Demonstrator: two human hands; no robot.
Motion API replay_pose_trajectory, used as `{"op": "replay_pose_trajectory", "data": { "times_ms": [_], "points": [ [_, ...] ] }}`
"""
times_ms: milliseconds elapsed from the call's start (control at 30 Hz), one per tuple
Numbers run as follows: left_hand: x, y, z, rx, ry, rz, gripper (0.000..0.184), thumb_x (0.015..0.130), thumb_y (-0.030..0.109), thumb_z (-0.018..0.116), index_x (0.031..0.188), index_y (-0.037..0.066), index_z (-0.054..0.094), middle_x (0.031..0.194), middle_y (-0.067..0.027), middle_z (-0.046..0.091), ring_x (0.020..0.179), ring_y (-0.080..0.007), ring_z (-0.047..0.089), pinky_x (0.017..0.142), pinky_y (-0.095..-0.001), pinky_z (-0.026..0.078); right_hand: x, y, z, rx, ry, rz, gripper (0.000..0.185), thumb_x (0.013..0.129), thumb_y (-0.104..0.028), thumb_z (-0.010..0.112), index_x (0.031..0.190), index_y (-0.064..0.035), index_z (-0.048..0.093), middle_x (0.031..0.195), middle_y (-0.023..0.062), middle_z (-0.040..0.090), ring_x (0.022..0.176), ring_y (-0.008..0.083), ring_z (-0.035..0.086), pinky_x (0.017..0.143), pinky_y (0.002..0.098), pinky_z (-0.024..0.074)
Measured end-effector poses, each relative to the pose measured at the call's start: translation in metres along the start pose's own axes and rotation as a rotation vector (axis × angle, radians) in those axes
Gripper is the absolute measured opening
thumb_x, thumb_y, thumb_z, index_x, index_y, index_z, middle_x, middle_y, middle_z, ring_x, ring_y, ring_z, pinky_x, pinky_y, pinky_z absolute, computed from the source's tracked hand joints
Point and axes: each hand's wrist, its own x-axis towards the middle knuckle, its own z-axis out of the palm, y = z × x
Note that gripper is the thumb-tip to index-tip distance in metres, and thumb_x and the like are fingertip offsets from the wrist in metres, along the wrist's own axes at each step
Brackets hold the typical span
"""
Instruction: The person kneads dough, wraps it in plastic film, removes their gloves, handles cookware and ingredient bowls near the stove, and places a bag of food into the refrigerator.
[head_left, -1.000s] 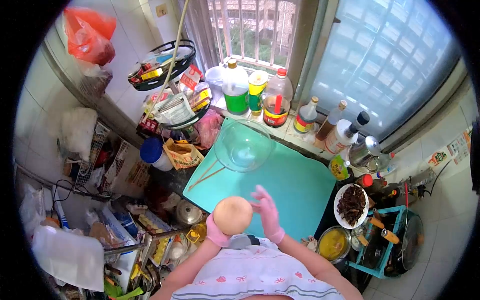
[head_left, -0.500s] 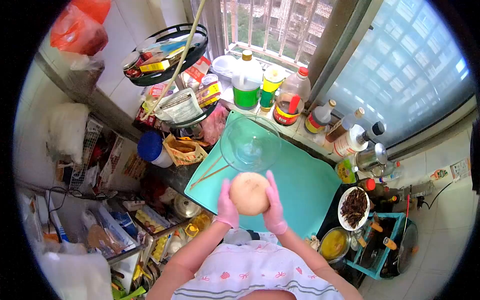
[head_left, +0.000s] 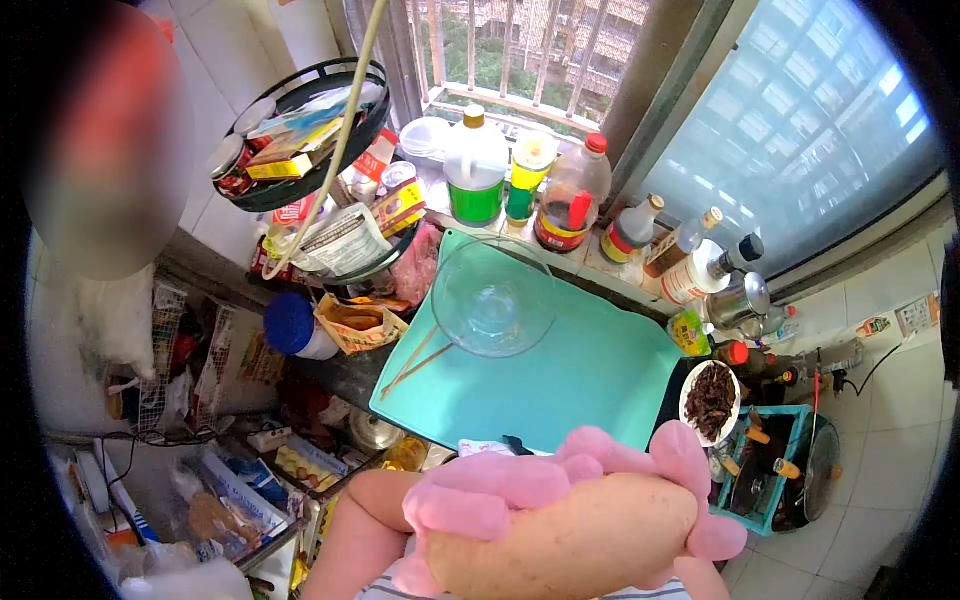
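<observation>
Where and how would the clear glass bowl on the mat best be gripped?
Probably the near-right rim of the bowl, approached from the right: its wide round edge faces bare mat there, while chopsticks lie at its near-left.

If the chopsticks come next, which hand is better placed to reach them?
Probably the left hand: the chopsticks lie on the mat's left side, nearer it than the right hand. Both hands hold the pale lump, though.

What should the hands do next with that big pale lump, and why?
Probably lower the pale lump onto the green mat, right of the glass bowl. The left hand and right hand both grip it, close to the camera, and a wide stretch of mat shows there.
</observation>
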Motion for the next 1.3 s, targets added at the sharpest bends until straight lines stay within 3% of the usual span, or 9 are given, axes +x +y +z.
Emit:
{"op": "replay_pose_trajectory", "data": {
  "times_ms": [367, 467, 567, 633, 733, 1000, 1100, 1200, 1300],
  "points": [
    [0.004, -0.002, -0.019, 0.07, 0.076, 0.058, 0.038, 0.092, 0.037, 0.047, 0.12, 0.011, 0.051, 0.115, -0.0073, 0.057, 0.11, -0.0305, 0.054, 0.099, -0.0466, 0.04, 0.043, -0.009, -0.014, -0.879, -0.303, -0.464, 0.046, 0.095, -0.027, 0.044, 0.13, 0.0024, 0.045, 0.132, 0.0177, 0.05, 0.119, 0.0229, 0.05, 0.103, 0.0351, 0.0366],
    [-0.04, 0.025, -0.089, 0.686, 0.417, -0.075, 0.039, 0.094, 0.035, 0.047, 0.125, 0.011, 0.05, 0.113, -0.0085, 0.059, 0.106, -0.0281, 0.057, 0.099, -0.0419, 0.041, 0.072, -0.024, -0.062, -1.247, 0.023, -0.754, 0.043, 0.096, -0.024, 0.043, 0.129, 0.0035, 0.046, 0.131, 0.018, 0.051, 0.119, 0.0229, 0.05, 0.103, 0.0347, 0.0369],
    [-0.111, 0.041, -0.197, 0.586, 0.91, -0.47, 0.047, 0.099, 0.029, 0.043, 0.138, 0.003, 0.037, 0.124, -0.0139, 0.056, 0.114, -0.0273, 0.055, 0.099, -0.0394, 0.041, 0.084, -0.05, -0.184, -1.163, 0.572, -0.52, 0.043, 0.095, -0.024, 0.045, 0.129, 0.0031, 0.047, 0.128, 0.0162, 0.053, 0.116, 0.0217, 0.05, 0.102, 0.0323, 0.0365],
    [-0.186, 0.059, -0.241, 1.7, 0.455, -0.829, 0.047, 0.1, 0.025, 0.042, 0.137, -0.002, 0.035, 0.125, -0.0171, 0.055, 0.109, -0.0298, 0.057, 0.098, -0.0417, 0.043, 0.059, -0.053, -0.279, -1.084, 0.713, -0.335, 0.043, 0.095, -0.026, 0.046, 0.128, 0.0029, 0.048, 0.128, 0.0148, 0.052, 0.118, 0.0216, 0.048, 0.103, 0.0324, 0.036],
    [-0.237, 0.06, -0.25, 1.896, 0.39, -0.854, 0.042, 0.101, 0.024, 0.037, 0.132, -0.004, 0.041, 0.125, -0.0209, 0.054, 0.111, -0.03, 0.056, 0.098, -0.0422, 0.042, 0.046, -0.034, -0.299, -1.23, 0.834, -0.315, 0.044, 0.096, -0.028, 0.046, 0.128, 0.0029, 0.048, 0.129, 0.0141, 0.051, 0.121, 0.0215, 0.046, 0.104, 0.0325, 0.0341],
    [-0.102, 0.052, -0.255, 1.211, 0.67, -0.351, 0.051, 0.103, 0.034, 0.027, 0.135, -0.004, 0.042, 0.131, -0.015, 0.051, 0.124, -0.0228, 0.045, 0.107, -0.0337, 0.03, 0.132, -0.052, -0.198, -1.397, 0.462, -0.526, 0.05, 0.098, -0.028, 0.046, 0.136, 0.0032, 0.039, 0.14, 0.0133, 0.042, 0.129, 0.0216, 0.039, 0.109, 0.0309, 0.0272],
    [-0.076, 0.055, -0.298, 1.512, 0.598, -0.397, 0.053, 0.102, 0.038, 0.03, 0.127, -0.004, 0.051, 0.124, -0.0108, 0.057, 0.115, -0.0196, 0.053, 0.103, -0.0317, 0.036, 0.173, -0.069, -0.217, -1.276, 0.418, -0.543, 0.052, 0.098, -0.03, 0.047, 0.137, 0.0031, 0.039, 0.139, 0.0128, 0.043, 0.129, 0.0201, 0.039, 0.108, 0.0304, 0.0285],
    [-0.089, 0.046, -0.375, 0.931, 1.0, -0.484, 0.052, 0.099, 0.043, 0.039, 0.117, -0.002, 0.057, 0.114, -0.0105, 0.062, 0.104, -0.0181, 0.059, 0.096, -0.032, 0.043, 0.201, -0.083, -0.272, -1.186, 0.578, -0.505, 0.056, 0.096, -0.033, 0.049, 0.136, 0.0038, 0.04, 0.139, 0.0128, 0.043, 0.129, 0.0203, 0.039, 0.108, 0.0307, 0.0287],
    [-0.122, 0.039, -0.436, 0.899, 1.232, -0.587, 0.052, 0.094, 0.048, 0.046, 0.11, 0.0, 0.06, 0.107, -0.0103, 0.065, 0.093, -0.0192, 0.064, 0.087, -0.0343, 0.049, 0.21, -0.095, -0.327, -1.12, 0.702, -0.399, 0.059, 0.094, -0.039, 0.05, 0.134, 0.004, 0.042, 0.134, 0.0127, 0.047, 0.124, 0.0209, 0.043, 0.106, 0.0319, 0.0314]
  ]
}}
